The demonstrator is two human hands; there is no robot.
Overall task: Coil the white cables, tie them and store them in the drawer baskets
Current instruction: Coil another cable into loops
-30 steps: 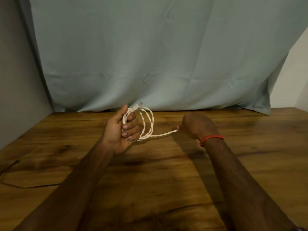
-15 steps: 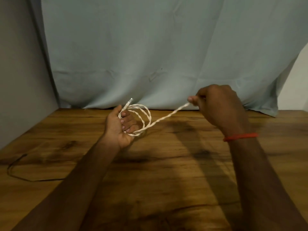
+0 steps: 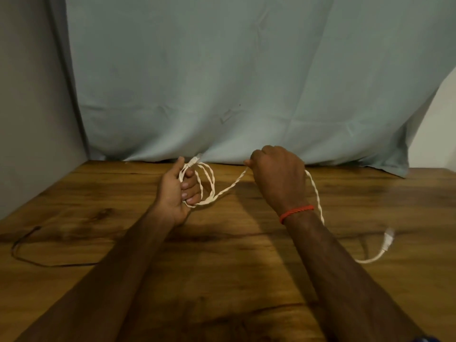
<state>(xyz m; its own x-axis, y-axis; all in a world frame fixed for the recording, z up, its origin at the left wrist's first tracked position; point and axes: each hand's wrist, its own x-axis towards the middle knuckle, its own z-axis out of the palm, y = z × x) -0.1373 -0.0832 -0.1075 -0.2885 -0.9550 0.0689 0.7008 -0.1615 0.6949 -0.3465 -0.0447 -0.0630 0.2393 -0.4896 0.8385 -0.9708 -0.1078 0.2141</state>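
Observation:
A white braided cable (image 3: 228,189) runs between both hands above the wooden table (image 3: 246,267). My left hand (image 3: 176,191) grips a small coil of two or three loops, with one plug end sticking up past the thumb. From the coil a strand rises to my right hand (image 3: 276,174), which pinches it in a closed fist. The rest of the cable hangs behind my right wrist and curls to the free plug (image 3: 387,239) near the table on the right.
A thin dark cord (image 3: 37,248) lies looped on the table at the left. A pale blue cloth (image 3: 246,82) hangs behind the table, with a grey wall on the left. No drawer or basket is in view.
My right hand has come down and closer to the coil, sliding along the cable. The free tail and plug now hang in view at the right. The left hand keeps its coil.

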